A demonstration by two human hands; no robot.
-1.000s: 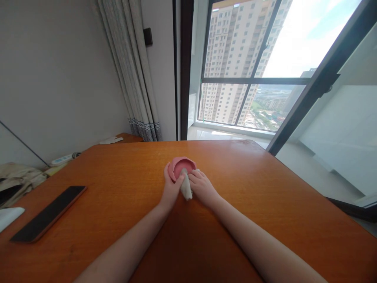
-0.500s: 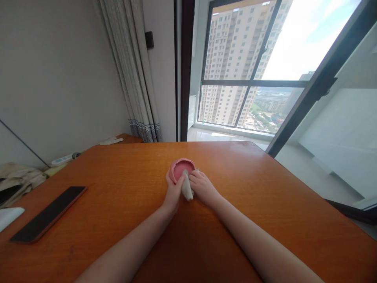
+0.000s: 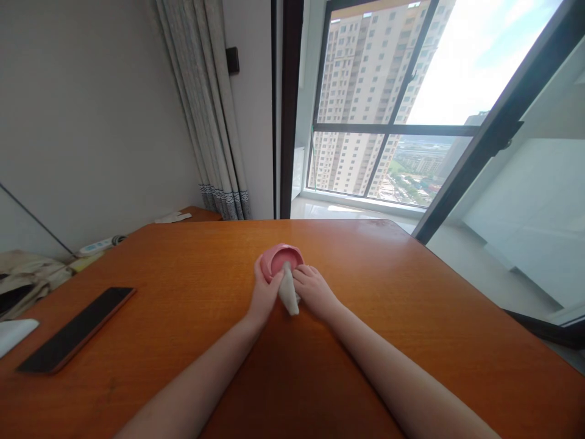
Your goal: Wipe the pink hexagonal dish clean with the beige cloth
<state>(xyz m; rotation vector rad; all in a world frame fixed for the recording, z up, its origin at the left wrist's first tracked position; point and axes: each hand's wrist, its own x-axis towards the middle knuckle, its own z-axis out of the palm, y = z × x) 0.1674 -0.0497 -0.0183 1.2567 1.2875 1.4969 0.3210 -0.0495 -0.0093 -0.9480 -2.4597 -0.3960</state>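
Note:
A pink bowl-like dish [image 3: 284, 258] with a thick, angular rim is tilted toward me over the middle of the wooden table. My left hand [image 3: 265, 291] grips its left side, the thumb at the near rim. My right hand [image 3: 314, 288] is closed at the dish's right near edge, pinching a whitish cloth [image 3: 289, 294]. The cloth lies over the near rim and hangs down between both hands. The right fingertips are partly hidden behind the cloth and the rim.
A wooden table [image 3: 192, 262] stretches under both arms. On its left lies a long dark flat object [image 3: 77, 330] with a reddish edge. A white item [image 3: 17, 335] lies at the far left, near a power strip [image 3: 101, 245] and some crumpled fabric [image 3: 27, 274]. A large window stands beyond.
My left hand has shifted slightly left and turned the dish a little with it. The hanging cloth end has swung slightly lower. My right hand stays almost in place.

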